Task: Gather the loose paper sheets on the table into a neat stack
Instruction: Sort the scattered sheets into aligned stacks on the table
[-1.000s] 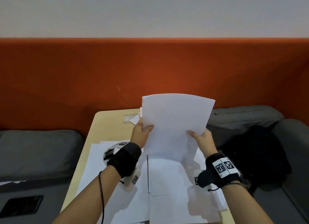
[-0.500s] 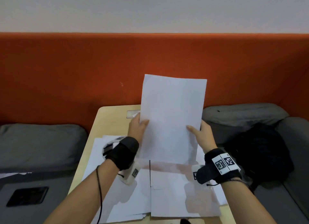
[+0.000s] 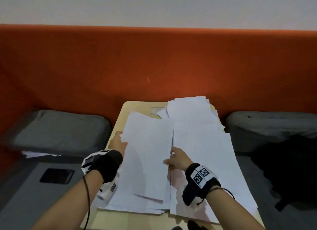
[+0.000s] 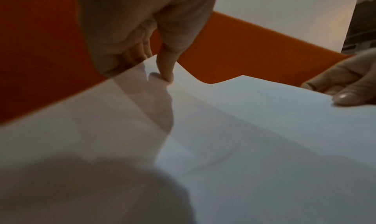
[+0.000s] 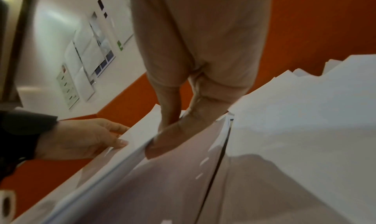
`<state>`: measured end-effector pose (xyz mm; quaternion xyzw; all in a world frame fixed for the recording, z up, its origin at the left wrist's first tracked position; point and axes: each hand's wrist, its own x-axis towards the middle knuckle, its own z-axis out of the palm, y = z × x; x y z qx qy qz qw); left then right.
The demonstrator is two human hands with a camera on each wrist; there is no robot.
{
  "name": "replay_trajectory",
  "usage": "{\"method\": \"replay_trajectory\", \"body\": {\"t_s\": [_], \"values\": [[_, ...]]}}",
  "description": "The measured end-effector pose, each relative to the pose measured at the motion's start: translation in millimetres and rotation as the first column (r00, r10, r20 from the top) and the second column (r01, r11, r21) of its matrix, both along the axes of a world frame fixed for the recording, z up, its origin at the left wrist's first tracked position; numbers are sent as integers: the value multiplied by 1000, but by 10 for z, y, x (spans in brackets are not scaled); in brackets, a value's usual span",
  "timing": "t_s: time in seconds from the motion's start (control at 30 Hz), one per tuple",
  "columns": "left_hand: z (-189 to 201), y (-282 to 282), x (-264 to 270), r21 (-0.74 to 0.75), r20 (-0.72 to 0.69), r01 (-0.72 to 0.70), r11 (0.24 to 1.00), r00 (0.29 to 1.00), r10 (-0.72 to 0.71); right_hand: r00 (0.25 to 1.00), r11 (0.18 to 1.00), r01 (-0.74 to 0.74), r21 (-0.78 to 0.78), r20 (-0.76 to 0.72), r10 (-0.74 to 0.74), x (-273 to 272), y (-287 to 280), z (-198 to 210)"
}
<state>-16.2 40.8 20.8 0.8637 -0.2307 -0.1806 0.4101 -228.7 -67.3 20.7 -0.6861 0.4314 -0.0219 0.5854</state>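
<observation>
Sheets [image 3: 147, 154] hide most of the table [image 3: 118, 126]; the left hand's fingers [image 3: 120, 137] disappear beneath them.

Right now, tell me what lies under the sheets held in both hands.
Under the held sheets, gripped by the left hand and right hand, more loose sheets lie on the table. How many lie beneath is covered from view.

Smooth matt white paper sheets [image 3: 145, 154] on pale wood-look table [image 3: 120, 120]; orange cloth backrest [image 3: 154, 61].
</observation>
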Motion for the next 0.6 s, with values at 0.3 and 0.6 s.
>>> {"method": "replay_trajectory", "body": {"t_s": [0.3, 0.6], "values": [[-64, -226, -484, 497, 181, 295, 816, 884, -430, 989, 991, 77, -114, -119, -90, -42, 86, -90], [-184, -786, -1206, 394, -112, 658, 641, 727, -678, 752, 858, 115, -501, -521, -405, -902, -475, -88]]}}
